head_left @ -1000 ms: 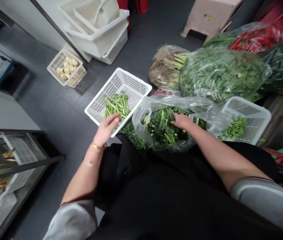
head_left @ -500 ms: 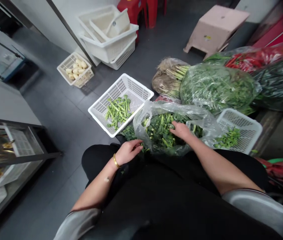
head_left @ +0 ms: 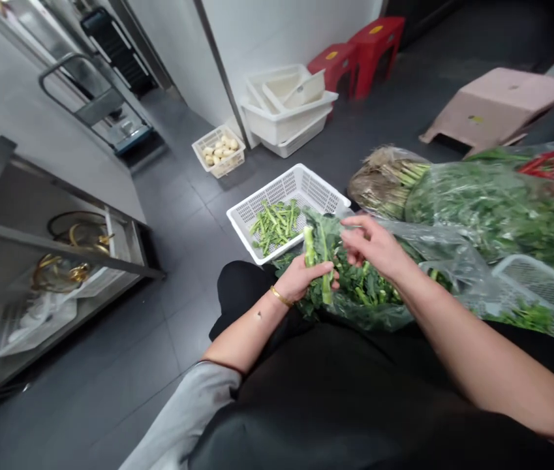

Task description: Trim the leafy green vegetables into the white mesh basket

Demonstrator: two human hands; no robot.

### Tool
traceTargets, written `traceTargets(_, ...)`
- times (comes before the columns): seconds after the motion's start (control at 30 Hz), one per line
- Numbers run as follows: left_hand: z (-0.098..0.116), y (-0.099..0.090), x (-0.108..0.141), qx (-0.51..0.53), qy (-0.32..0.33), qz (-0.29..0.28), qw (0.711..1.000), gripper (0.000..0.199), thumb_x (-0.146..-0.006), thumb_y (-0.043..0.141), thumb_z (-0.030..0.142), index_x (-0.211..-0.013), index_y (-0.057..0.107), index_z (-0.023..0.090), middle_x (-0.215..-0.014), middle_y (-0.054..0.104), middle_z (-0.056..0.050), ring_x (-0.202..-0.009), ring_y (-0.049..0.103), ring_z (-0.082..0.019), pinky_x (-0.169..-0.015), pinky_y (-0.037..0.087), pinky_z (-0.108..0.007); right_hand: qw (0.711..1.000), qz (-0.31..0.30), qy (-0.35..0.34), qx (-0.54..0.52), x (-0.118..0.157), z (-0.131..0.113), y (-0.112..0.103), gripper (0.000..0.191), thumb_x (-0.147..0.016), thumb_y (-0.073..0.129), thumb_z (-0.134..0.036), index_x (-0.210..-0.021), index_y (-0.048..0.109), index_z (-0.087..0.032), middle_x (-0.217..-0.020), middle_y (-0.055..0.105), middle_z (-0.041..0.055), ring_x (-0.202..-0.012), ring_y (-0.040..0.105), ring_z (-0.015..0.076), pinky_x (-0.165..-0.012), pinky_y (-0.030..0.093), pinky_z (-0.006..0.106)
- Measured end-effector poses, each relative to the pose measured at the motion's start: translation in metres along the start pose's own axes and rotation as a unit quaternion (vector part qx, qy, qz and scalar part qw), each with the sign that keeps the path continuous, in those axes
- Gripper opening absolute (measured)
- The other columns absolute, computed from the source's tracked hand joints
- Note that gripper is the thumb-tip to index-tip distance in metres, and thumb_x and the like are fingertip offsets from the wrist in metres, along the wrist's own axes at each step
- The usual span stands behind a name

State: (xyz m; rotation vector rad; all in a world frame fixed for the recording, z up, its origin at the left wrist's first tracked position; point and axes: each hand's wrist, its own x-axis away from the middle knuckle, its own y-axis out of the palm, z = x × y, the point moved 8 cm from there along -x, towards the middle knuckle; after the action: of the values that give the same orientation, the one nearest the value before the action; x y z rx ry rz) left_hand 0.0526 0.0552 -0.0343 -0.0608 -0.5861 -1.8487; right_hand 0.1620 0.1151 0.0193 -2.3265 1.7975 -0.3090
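Note:
My left hand, with a gold bangle at its wrist, is closed around green leafy stalks, pale cut ends showing. My right hand is just right of their leaves, index finger stretched out and the other fingers loosely bent; nothing shows in it. Whether its fingertip touches a leaf I cannot make out. Below both hands lies a clear plastic bag of leafy greens. Beyond my left hand stands a white slotted basket holding trimmed green stems.
A pale basket with some greens stands at right. Behind it lie bagged greens and a rooty bundle. Further off are a pink stool, red stools, stacked white tubs and a metal shelf at left.
My right hand has come up out of the bag. Leafy stalks are now in my left hand, raised above the bag. The view has swung, shifting the surroundings right and down.

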Motion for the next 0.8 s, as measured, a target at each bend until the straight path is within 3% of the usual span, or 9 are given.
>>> traceTargets(0.1,0.014,-0.026,0.008,-0.178,0.076,0.092,0.977,0.048,-0.061,0.077,0.039,-0.097,0.06,0.014,-0.086,0.064,-0.005,-0.084,0.061,-0.022,-0.083,0.047,-0.038,0.97,0.105,-0.119,0.184,0.015,-0.021,-0.002,0.063,-0.071,0.062,-0.058,-0.119,0.051,-0.017,-0.092,0.06,0.0092,-0.076,0.06,0.0224,-0.066,0.05,0.037)
traceTargets(0.2,0.018,-0.036,0.016,-0.24,0.092,0.125,0.958,0.046,-0.059,0.078,0.034,-0.096,0.061,0.015,-0.093,0.062,-0.004,-0.093,0.057,-0.022,-0.089,0.043,-0.037,0.897,0.04,-0.272,0.348,0.027,-0.05,0.016,0.05,-0.08,0.059,-0.049,-0.12,0.056,-0.02,-0.111,0.057,0.0147,-0.109,0.051,0.0321,-0.086,0.044,0.046)
traceTargets(0.27,0.007,-0.032,0.02,-0.156,0.033,0.059,0.985,0.049,-0.058,0.079,0.034,-0.099,0.059,0.015,-0.088,0.062,-0.005,-0.084,0.058,-0.02,-0.081,0.046,-0.036,0.844,-0.05,-0.338,0.414,0.028,-0.057,0.025,0.036,-0.085,0.055,-0.045,-0.112,0.063,-0.022,-0.112,0.057,0.0144,-0.121,0.043,0.0348,-0.092,0.039,0.05)
traceTargets(0.33,-0.006,-0.021,0.029,-0.011,-0.04,-0.034,0.999,0.06,-0.059,0.078,0.038,-0.11,0.055,0.016,-0.086,0.061,-0.006,-0.077,0.059,-0.02,-0.069,0.047,-0.033,0.82,-0.103,-0.378,0.417,0.025,-0.06,0.024,0.03,-0.084,0.056,-0.046,-0.1,0.068,-0.023,-0.112,0.058,0.0137,-0.125,0.039,0.035,-0.095,0.038,0.051)
traceTargets(0.43,-0.011,-0.013,0.04,0.173,-0.064,-0.088,0.979,0.068,-0.057,0.078,0.045,-0.115,0.053,0.019,-0.087,0.06,-0.008,-0.067,0.057,-0.015,-0.049,0.039,-0.022,0.854,-0.106,-0.4,0.315,0.015,-0.063,0.01,0.028,-0.08,0.061,-0.049,-0.084,0.072,-0.023,-0.11,0.058,0.0108,-0.12,0.046,0.0309,-0.095,0.042,0.045)
traceTargets(0.57,-0.021,-0.018,0.034,0.238,-0.042,-0.041,0.969,0.053,-0.056,0.082,0.034,-0.1,0.059,0.016,-0.074,0.055,-0.002,-0.049,0.038,-0.003,-0.04,0.02,-0.015,0.941,0.027,-0.311,0.132,0.003,-0.046,-0.015,0.022,-0.077,0.066,-0.042,-0.082,0.072,-0.022,-0.11,0.06,0.0079,-0.106,0.057,0.0249,-0.094,0.045,0.042)
traceTargets(0.67,-0.029,-0.026,0.024,0.216,-0.043,0.007,0.976,0.034,-0.063,0.077,0.025,-0.09,0.059,0.013,-0.067,0.055,-0.001,-0.048,0.042,-0.004,-0.041,0.025,-0.016,0.983,0.059,-0.176,-0.018,0.003,-0.008,-0.014,0.02,-0.073,0.071,-0.041,-0.083,0.071,-0.024,-0.092,0.067,0.0037,-0.088,0.063,0.0206,-0.084,0.051,0.038)
traceTargets(0.73,-0.023,-0.034,0.02,0.216,-0.013,0.033,0.976,0.03,-0.068,0.072,0.028,-0.09,0.059,0.013,-0.077,0.062,-0.007,-0.061,0.056,-0.012,-0.049,0.037,-0.02,0.98,0.081,-0.069,-0.169,0.007,0.021,-0.009,0.021,-0.073,0.07,-0.043,-0.083,0.068,-0.024,-0.076,0.067,0.0002,-0.073,0.065,0.0173,-0.071,0.055,0.033)
traceTargets(0.8,-0.011,-0.042,0.021,0.227,0.032,0.049,0.972,0.035,-0.071,0.068,0.032,-0.101,0.057,0.017,-0.096,0.065,-0.011,-0.077,0.063,-0.02,-0.059,0.044,-0.027,0.938,0.123,0.011,-0.324,0.016,0.042,-0.005,0.023,-0.075,0.068,-0.046,-0.084,0.066,-0.025,-0.067,0.064,-0.0024,-0.067,0.064,0.0143,-0.06,0.054,0.026)
